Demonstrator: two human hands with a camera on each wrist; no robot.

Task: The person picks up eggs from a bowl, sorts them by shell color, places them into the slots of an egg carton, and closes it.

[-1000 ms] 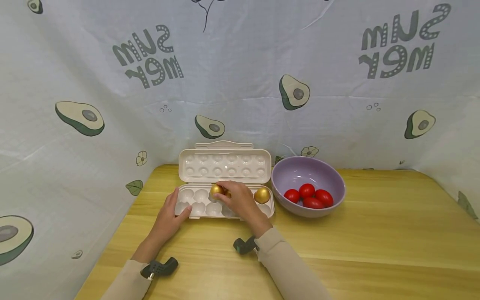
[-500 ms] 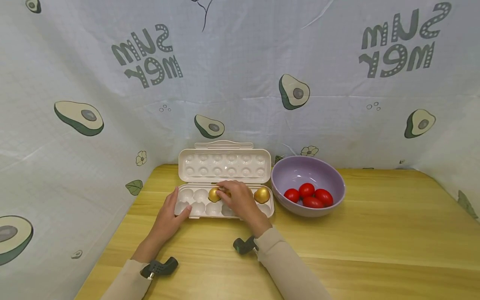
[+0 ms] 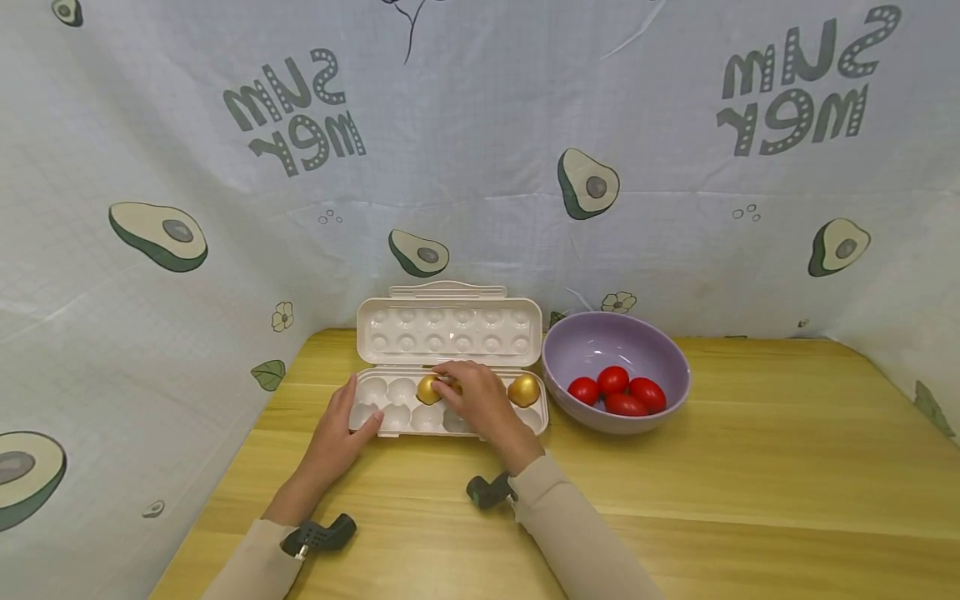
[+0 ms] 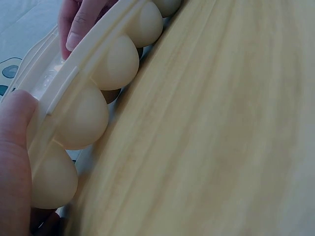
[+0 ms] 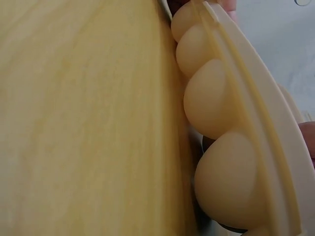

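A cream plastic egg carton [image 3: 450, 329] lies open in the head view, its lid leaning back. My left hand [image 3: 333, 437] grips the carton's left end, thumb on the front rim and fingers along the side. In the left wrist view that thumb [image 4: 17, 118] lies on the rim. My right hand [image 3: 480, 402] reaches over the carton and pinches a golden egg [image 3: 427, 389] sitting low in a back-row cup. A bit of gold shows between its fingers, mostly hidden. Another golden egg [image 3: 523, 390] sits in the back row at the right end.
A purple bowl [image 3: 562, 354] holding several red eggs [image 3: 626, 405] stands right beside the carton. Both rest on a wooden table [image 3: 780, 450]. A patterned cloth [image 3: 480, 167] hangs behind and at the sides. Each wrist wears a black camera mount [image 3: 318, 535].
The golden egg in my right hand has moved down and slightly left into its cup. Between half a second ago and now, nothing visibly moves. My left hand stays put.
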